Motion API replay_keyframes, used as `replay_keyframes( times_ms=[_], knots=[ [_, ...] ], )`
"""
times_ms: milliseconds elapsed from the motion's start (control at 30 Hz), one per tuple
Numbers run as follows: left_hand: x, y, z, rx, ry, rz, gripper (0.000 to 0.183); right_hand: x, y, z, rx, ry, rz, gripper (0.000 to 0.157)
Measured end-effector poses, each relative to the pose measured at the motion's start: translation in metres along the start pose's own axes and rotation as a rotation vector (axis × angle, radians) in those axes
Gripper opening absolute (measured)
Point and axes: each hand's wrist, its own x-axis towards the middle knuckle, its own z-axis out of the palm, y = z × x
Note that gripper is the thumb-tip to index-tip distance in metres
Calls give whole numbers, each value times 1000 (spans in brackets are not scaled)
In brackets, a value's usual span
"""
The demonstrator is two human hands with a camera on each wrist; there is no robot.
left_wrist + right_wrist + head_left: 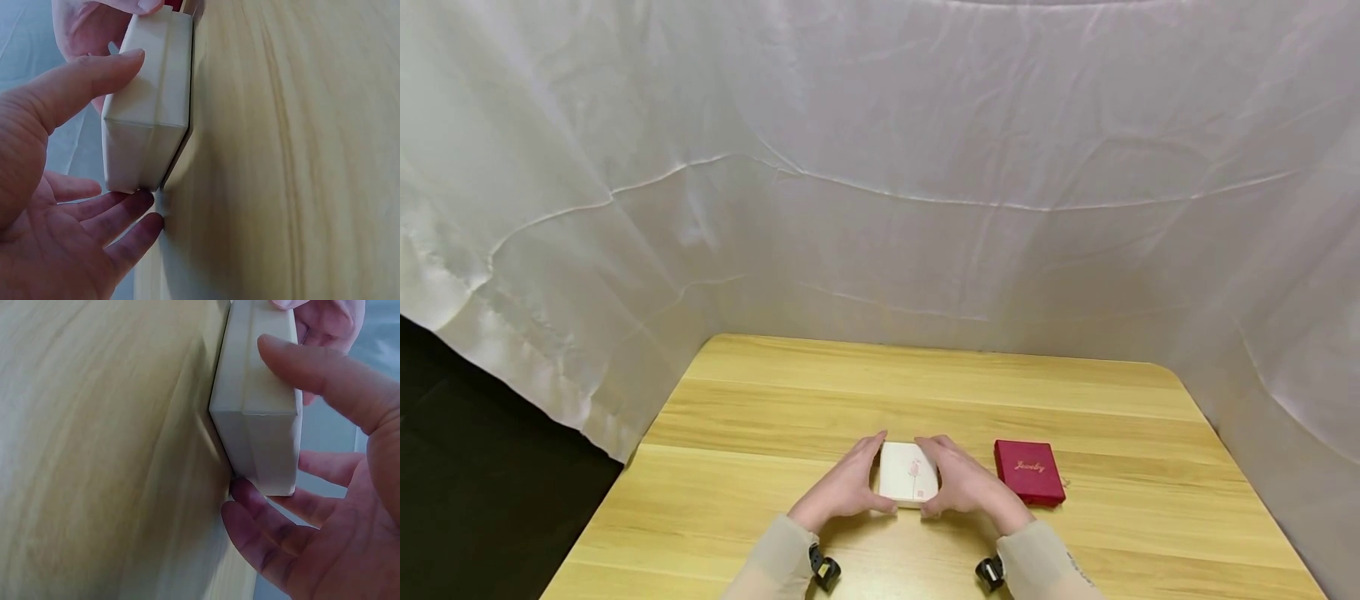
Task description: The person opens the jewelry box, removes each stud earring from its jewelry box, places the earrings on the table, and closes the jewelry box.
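Two hands are around one white box [895, 473] on the wooden table [775, 400], in the lower middle of the head view. The left hand [848, 485] grasps it at the left side and the right hand [958, 483] at the right side, thumbs against the near face. The lid [139, 95] is already on, so I judge this box is covered; whether it is pressed fully down, I cannot tell. Letting go is not yet done. One red box [1028, 472], right of the lower middle, also looks closed, and no hand grips it.
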Motion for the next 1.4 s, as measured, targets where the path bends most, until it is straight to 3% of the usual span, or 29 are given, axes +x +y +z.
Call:
replay_keyframes(
  times_ms=[1400],
  knots=[
    [4, -4, 4, 25, -12, 23, 110, -1, 4, 2, -20, 82, -34, 97]
  ],
)
